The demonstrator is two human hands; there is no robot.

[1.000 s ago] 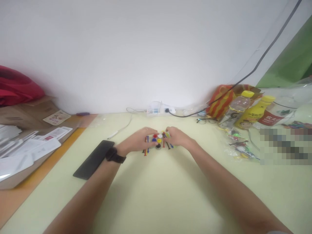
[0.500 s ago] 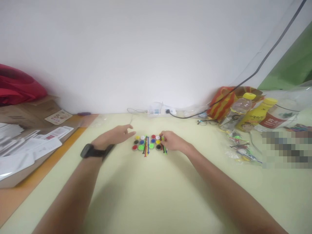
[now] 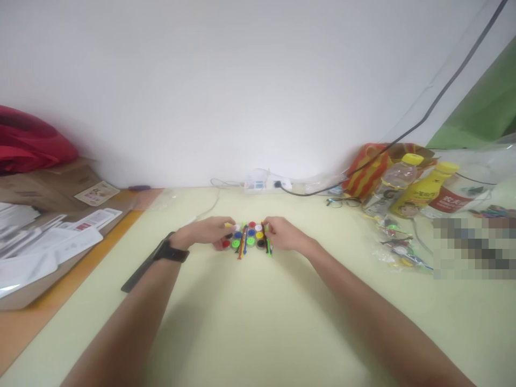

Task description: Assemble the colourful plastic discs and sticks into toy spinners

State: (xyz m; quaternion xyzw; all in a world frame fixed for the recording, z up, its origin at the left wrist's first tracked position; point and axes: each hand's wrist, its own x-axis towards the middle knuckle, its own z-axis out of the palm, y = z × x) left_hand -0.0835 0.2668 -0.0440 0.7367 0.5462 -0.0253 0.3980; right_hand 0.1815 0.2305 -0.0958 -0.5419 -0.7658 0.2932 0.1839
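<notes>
My left hand is at the left side of a tight cluster of small round coloured discs, its bent fingers closed against the outer ones and partly covering them. The discs are red, yellow, black, blue, white and green. Thin coloured plastic sticks lie lengthwise between the two groups of discs. On the right edge, my right hand has thumb and fingers pinched at a second bunch of sticks, black and green among them. Its fingertips are partly hidden. A black watch is on my left wrist.
A dark flat long object lies beside my left forearm. Papers and a cardboard box are at left. To the right are bottles, glasses and a plastic bag with small parts. A power strip sits at the wall.
My left hand has moved right and come down onto the left discs, which have shifted slightly right. The right-hand discs and sticks have slid a little left, closing the cluster up.
</notes>
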